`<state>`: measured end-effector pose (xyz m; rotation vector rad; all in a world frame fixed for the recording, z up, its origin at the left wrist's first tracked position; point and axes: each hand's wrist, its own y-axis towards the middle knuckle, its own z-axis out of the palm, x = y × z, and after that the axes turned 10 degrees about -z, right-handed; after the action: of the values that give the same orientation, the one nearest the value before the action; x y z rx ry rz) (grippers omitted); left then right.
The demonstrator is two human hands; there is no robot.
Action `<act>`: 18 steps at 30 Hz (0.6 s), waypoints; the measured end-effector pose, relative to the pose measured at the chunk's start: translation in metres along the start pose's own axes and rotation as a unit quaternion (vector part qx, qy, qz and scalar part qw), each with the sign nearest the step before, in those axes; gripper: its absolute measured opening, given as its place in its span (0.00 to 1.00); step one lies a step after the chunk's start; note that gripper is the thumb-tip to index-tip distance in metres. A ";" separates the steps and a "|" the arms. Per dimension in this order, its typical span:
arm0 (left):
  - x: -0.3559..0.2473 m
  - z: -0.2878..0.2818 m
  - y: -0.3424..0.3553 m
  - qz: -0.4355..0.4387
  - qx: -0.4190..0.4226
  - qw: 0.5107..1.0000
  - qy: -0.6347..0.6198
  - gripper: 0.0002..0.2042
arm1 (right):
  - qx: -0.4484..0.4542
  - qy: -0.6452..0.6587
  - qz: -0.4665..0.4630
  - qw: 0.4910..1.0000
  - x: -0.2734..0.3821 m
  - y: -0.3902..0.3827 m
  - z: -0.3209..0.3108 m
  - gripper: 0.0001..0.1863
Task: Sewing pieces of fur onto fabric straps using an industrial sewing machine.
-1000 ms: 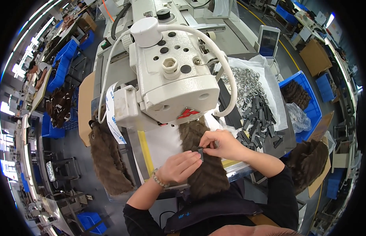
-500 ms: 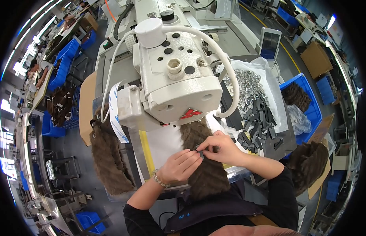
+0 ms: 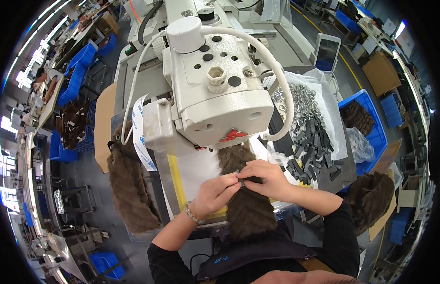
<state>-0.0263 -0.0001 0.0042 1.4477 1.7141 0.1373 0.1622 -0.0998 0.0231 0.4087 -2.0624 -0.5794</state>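
A long brown fur piece (image 3: pixel 250 215) runs from under the head of a white sewing machine (image 3: pixel 220 109) toward my lap. Over it, my left hand (image 3: pixel 216 193) and my right hand (image 3: pixel 268 180) meet with fingertips nearly touching. Both pinch a short dark grey strip (image 3: pixel 241 182) between them. It resembles the loose strips (image 3: pixel 309 147) heaped to the right. My fingers cover much of the strip, so I cannot tell whether a metal ring is on it. My left wrist wears a beaded bracelet.
Metal rings (image 3: pixel 302 106) lie on white sheeting beyond the loose strips. More brown fur pieces rest at the left (image 3: pixel 132 189) and right (image 3: pixel 371 199). A blue bin (image 3: pixel 378 137) stands at the right, and a small screen (image 3: pixel 326 52) behind.
My left fingers have shifted and bent more around the strip, and my right fingers have straightened over it. The view has shifted slightly; the fur piece stays in place.
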 end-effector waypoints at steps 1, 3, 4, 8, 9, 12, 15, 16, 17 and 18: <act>0.001 0.000 0.001 -0.001 0.000 1.000 0.000 0.09 | 0.001 0.000 0.000 1.000 0.000 -0.001 0.001 0.10; 0.001 0.002 0.005 -0.013 -0.033 0.999 0.000 0.08 | -0.012 -0.003 -0.025 1.000 0.000 -0.005 0.004 0.11; 0.001 0.001 0.005 -0.013 -0.033 0.999 -0.001 0.08 | -0.012 -0.003 -0.025 1.000 -0.002 -0.005 0.004 0.11; 0.001 0.001 0.005 -0.002 -0.035 0.999 0.006 0.07 | 0.002 -0.058 -0.126 0.990 -0.007 -0.004 0.004 0.11; 0.001 0.001 0.005 0.002 -0.040 0.999 0.008 0.07 | 0.004 -0.065 -0.152 0.986 -0.008 -0.004 0.003 0.11; 0.002 0.002 0.008 -0.038 -0.041 0.998 0.034 0.09 | -0.006 -0.108 -0.186 0.977 -0.024 -0.002 0.002 0.10; 0.006 0.004 0.008 -0.071 -0.041 0.993 0.086 0.09 | -0.023 -0.141 -0.111 0.984 -0.044 0.008 -0.002 0.09; 0.006 0.005 0.008 -0.079 -0.034 0.991 0.099 0.10 | -0.027 -0.142 -0.083 0.986 -0.051 0.010 -0.002 0.09; 0.007 0.006 0.008 -0.077 -0.035 0.992 0.099 0.10 | -0.028 -0.144 -0.083 0.986 -0.057 0.011 -0.001 0.09; 0.007 0.006 0.007 -0.077 -0.031 0.991 0.104 0.10 | -0.022 -0.139 -0.030 0.990 -0.061 0.011 0.000 0.09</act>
<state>-0.0163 0.0055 0.0010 1.2848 1.9658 0.2630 0.1930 -0.0602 -0.0130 0.3820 -2.3041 -0.7503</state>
